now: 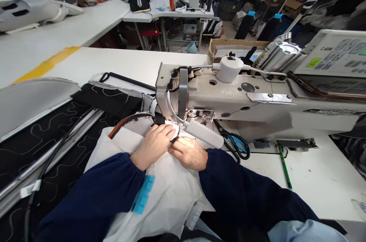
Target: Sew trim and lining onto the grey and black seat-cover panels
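While both forearms reach in from the near edge, the large, limp, off-white fabric (160, 188) lies beneath the fingers, its long direction running from the beige metal sewing machine's head (171, 89) down toward the person's lap. What matters is the brightly lit white patch with a dark rim (175, 133) just beyond the fingertips, below the machine's head: the left hand (157, 143) is nearer, its fingertips on that patch, while the right hand (188, 152) sits just beside it on the near side. From where I stand, the left hand is palm down, fingers together and slightly bent, pointing toward the machine; the right comes in from the opposite side, knuckles up, fingers curled. I cannot tell whether either hand pinches the cloth or only presses it. Black-handled scissors (242, 146) lie beyond the right hand, untouched.
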`<act>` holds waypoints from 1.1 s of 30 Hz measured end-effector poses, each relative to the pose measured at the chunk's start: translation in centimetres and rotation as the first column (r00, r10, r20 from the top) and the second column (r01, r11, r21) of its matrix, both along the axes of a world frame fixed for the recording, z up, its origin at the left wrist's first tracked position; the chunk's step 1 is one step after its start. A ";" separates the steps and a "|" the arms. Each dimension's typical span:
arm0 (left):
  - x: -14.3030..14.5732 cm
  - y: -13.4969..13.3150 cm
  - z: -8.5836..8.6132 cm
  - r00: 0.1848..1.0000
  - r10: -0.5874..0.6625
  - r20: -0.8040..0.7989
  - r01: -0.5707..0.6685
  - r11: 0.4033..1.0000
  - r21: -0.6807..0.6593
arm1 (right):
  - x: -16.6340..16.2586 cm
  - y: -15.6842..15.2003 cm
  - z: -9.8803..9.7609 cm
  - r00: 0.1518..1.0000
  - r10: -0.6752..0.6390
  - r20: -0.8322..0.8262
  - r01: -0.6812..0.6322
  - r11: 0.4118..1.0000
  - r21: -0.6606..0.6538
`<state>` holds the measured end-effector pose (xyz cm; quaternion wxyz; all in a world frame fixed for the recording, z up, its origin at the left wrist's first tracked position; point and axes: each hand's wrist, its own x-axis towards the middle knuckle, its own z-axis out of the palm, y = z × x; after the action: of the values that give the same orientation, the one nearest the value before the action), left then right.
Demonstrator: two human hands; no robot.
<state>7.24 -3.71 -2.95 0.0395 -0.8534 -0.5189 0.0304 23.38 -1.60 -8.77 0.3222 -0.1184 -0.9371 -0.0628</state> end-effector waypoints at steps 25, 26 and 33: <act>0.1 -0.6 -0.9 0.996 -0.043 0.081 0.043 0.999 0.005 | -0.2 -0.3 0.0 1.000 0.003 -0.024 -0.002 0.998 0.059; 0.0 -0.5 -0.9 0.995 -0.048 0.083 0.047 0.999 0.011 | -0.2 -0.2 0.1 0.999 0.002 -0.036 0.001 0.998 0.066; -1.1 1.2 -0.6 0.931 0.073 0.357 -0.075 0.997 -0.010 | 0.1 0.2 0.0 0.996 -0.006 0.084 0.004 1.000 0.026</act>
<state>6.18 -2.47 -3.57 -0.0548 -0.8244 -0.5493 -0.1247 23.47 -1.44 -8.79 0.2839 -0.1141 -0.9486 -0.0805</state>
